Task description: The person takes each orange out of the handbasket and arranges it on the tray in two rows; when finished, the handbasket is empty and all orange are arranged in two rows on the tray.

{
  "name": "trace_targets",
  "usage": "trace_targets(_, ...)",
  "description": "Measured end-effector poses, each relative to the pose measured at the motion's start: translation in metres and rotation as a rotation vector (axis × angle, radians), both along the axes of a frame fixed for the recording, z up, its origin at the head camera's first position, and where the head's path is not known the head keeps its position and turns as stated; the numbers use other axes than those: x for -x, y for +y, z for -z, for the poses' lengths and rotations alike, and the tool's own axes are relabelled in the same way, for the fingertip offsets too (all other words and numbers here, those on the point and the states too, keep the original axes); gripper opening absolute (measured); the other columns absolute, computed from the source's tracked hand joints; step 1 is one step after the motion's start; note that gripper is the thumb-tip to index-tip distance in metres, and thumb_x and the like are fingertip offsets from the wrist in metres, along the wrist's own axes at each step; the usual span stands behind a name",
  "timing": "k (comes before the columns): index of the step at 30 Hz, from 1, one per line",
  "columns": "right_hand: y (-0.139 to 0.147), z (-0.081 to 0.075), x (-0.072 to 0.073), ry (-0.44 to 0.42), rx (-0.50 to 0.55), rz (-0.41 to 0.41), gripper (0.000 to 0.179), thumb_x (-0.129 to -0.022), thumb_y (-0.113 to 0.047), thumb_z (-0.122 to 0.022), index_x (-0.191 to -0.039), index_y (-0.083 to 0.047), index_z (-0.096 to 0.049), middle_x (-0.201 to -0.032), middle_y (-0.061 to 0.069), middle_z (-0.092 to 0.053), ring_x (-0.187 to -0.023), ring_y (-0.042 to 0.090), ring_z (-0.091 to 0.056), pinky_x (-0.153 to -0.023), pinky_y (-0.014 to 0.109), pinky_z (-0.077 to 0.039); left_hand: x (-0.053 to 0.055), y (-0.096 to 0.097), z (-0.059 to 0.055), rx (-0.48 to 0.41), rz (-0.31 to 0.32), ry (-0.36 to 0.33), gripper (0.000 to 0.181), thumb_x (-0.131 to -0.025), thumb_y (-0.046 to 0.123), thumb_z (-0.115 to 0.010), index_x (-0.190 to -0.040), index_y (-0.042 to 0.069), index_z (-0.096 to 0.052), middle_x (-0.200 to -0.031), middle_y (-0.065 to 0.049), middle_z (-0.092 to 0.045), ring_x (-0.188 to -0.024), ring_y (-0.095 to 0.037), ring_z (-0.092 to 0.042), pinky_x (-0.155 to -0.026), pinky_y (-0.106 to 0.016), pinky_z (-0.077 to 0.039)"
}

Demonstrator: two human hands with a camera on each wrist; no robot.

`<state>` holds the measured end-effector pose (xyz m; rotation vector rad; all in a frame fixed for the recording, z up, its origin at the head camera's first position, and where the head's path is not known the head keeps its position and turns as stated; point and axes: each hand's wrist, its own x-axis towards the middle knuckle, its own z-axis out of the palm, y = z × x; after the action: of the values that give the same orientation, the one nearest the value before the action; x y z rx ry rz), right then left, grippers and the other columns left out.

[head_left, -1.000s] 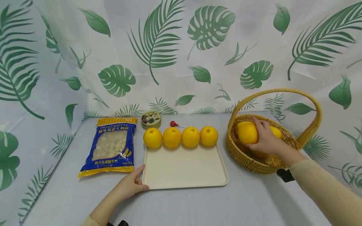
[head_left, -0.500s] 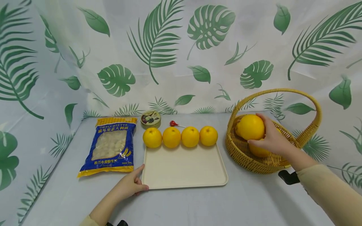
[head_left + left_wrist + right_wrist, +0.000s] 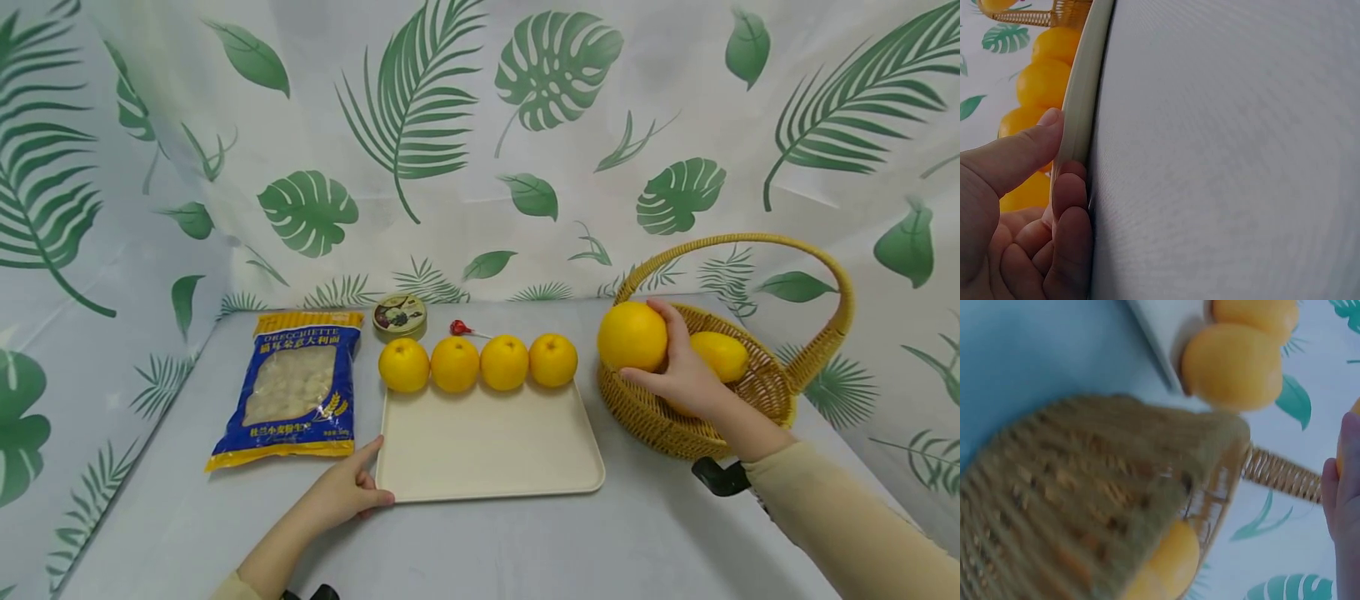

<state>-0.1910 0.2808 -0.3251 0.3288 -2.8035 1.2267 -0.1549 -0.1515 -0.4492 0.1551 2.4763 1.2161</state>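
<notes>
At the right, my right hand (image 3: 688, 372) grips a round orange (image 3: 632, 337) over the left rim of a wicker basket (image 3: 652, 421). Inside the basket lie a longer yellow fruit (image 3: 722, 356) and another fruit partly hidden under the hand. My left hand (image 3: 347, 492) pinches the near left corner of a cream tray (image 3: 491, 450). In the left wrist view the thumb (image 3: 1029, 147) and curled fingers (image 3: 1071, 244) lie on either side of the tray's rim. Several oranges (image 3: 505, 363) stand in a row along the tray's far edge.
A blue and yellow pasta bag (image 3: 292, 387) lies left of the tray. Behind the oranges are a small round tin (image 3: 400, 317) and a red lollipop (image 3: 460, 327). The basket's tall handle (image 3: 836, 287) arches above its opening. A leaf-patterned cloth (image 3: 450, 250) hangs behind.
My right hand has lifted the orange from inside the basket and moved it left to over the rim, uncovering the longer yellow fruit. The left hand stays at the tray corner.
</notes>
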Motion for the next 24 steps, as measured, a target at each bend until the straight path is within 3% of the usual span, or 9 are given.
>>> trace_targets(7,-0.03,0.012,-0.001,0.022,0.086,-0.098,0.069,-0.091,-0.015,-0.054,-0.141,-0.014,-0.005,-0.135,0.019,-0.025,-0.109,0.029,-0.039,-0.084,0.022,-0.037,0.0,0.0,-0.002,0.007,-0.011,-0.008,0.091,-0.07,0.026,-0.077,-0.142,0.004,-0.026,-0.059,-0.001,-0.054,-0.049,-0.013,-0.047,-0.048,-0.027,-0.04)
trace_targets(13,-0.061,0.026,-0.003,0.119,0.108,-0.208,0.068,-0.079,-0.002,-0.066,-0.13,-0.007,-0.022,-0.131,0.018,-0.033,-0.107,0.028,-0.044,-0.087,0.031,-0.039,0.0,0.0,-0.002,0.006,-0.001,-0.006,0.091,-0.07,0.026,-0.076,-0.143,0.004,-0.026,-0.058,0.0,-0.053,-0.048,-0.012,-0.046,-0.047,-0.026,-0.038)
trace_targets(16,-0.074,0.031,-0.002,0.127,0.145,-0.259,0.068,-0.074,0.0,-0.07,-0.125,-0.006,-0.025,-0.131,0.019,-0.034,-0.105,0.03,-0.047,-0.085,0.029,-0.043,0.0,-0.001,-0.002,-0.002,0.005,0.001,0.091,-0.07,0.026,-0.077,-0.142,0.003,-0.026,-0.057,0.0,-0.053,-0.048,-0.012,-0.045,-0.047,-0.026,-0.038)
trace_targets(24,-0.1,0.039,0.003,0.134,0.271,-0.368,0.062,-0.076,0.003,-0.067,-0.118,-0.003,-0.022,-0.129,0.018,-0.031,-0.106,0.027,-0.044,-0.081,0.027,-0.045,0.002,-0.002,0.002,-0.003,0.003,-0.008,0.092,-0.07,0.025,-0.077,-0.143,0.005,-0.025,-0.059,0.0,-0.054,-0.048,-0.011,-0.046,-0.047,-0.026,-0.039)
